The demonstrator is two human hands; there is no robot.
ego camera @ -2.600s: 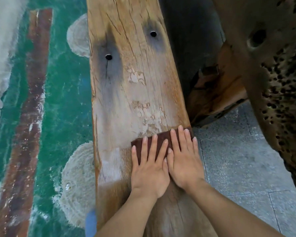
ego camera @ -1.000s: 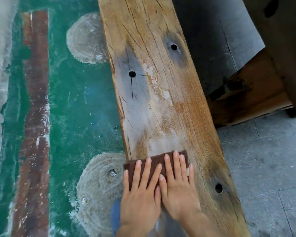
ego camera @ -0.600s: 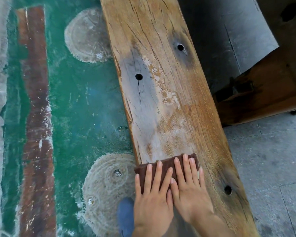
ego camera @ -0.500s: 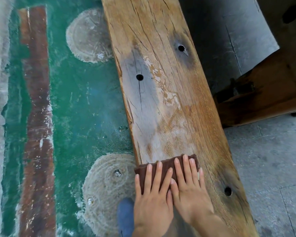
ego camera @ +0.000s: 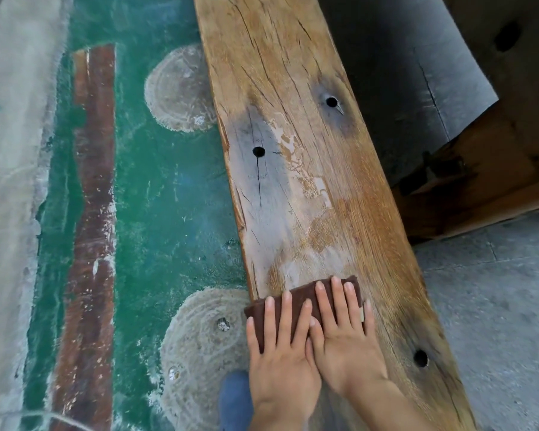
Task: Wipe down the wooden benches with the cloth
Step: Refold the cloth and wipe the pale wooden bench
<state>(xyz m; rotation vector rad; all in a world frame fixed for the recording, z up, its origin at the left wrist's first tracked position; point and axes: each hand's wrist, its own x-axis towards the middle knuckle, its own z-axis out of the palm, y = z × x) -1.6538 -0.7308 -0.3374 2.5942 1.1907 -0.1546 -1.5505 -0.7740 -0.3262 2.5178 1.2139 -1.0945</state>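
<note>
From the head camera, you are looking down the length of a weathered wooden bench plank [ego camera: 308, 119]. It is running away from you between a green painted floor [ego camera: 168, 197] on your left and grey paving [ego camera: 495, 306] on your right.

You are pressing a folded dark brown cloth [ego camera: 302, 292] flat on the near part of the plank. Your left hand [ego camera: 280, 353] and right hand [ego camera: 346, 346] are lying side by side on it, touching each other. The fingers are straight and spread, so neither hand is gripping the cloth; only downward pressure is pinning it.

The cloth's left corner is reaching past the plank's left edge, and your left hand's outer fingers are sitting over that edge.

- **Slipping off:** because nothing is pinching the cloth, an uneven push could let it slide out from under your palms. It could also carry your left hand off the edge.
- **Snagging:** long cracks are running along the grain, and a bolt hole [ego camera: 258, 151] is lying ahead in a grey, dusty-looking patch [ego camera: 271, 194]. Either could catch the fabric or your fingertips.
- **Flaking:** peeling finish [ego camera: 305, 178] just beyond could lift and smear rather than wipe clean.
- **Missed strip:** the cloth is covering the left and middle of the plank. The right side near another hole [ego camera: 420, 358] is lying outside it and may get skipped.
</note>
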